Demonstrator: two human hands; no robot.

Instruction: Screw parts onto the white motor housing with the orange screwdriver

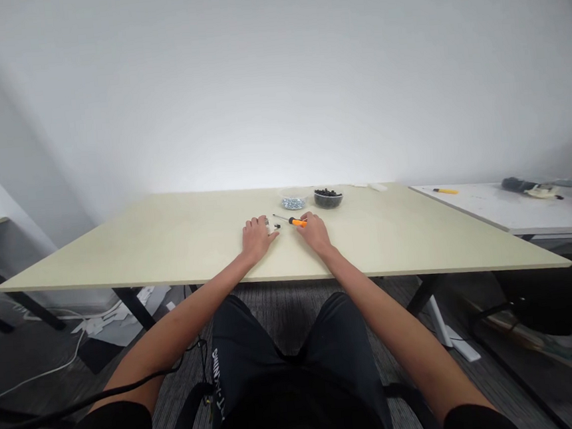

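Head view: the left hand (257, 238) is at the centre of the frame, palm down over the pale tabletop (169, 251), fingers pointing up the frame and thumb spread toward the right. A small black piece (278, 226) lies just beside it, between the two hands, with a small whitish item (269, 224) at the fingertips. Whether the left fingers grip that item cannot be told at this size.

The right hand (314, 232), right of centre, has its fingers and thumb closed on the orange-and-black handle of a screwdriver (297, 222). The thin shaft points to the upper left — its tip is above the black piece, near the left hand, and apart from both.

Above the hands, two round clear bowls stand side by side toward the far edge. The left bowl (293, 199) contains silvery small parts; the right bowl (329, 199) contains black ones. White scraps (377, 187) lie to their upper right.

At the right of the frame is a white side table (471, 215). It carries a yellow-orange-handled tool (445, 191) and, farther right, a dark object (516, 185) with a pale part — type not identifiable. At lower left, white papers (124, 315) lie beneath the tabletop.
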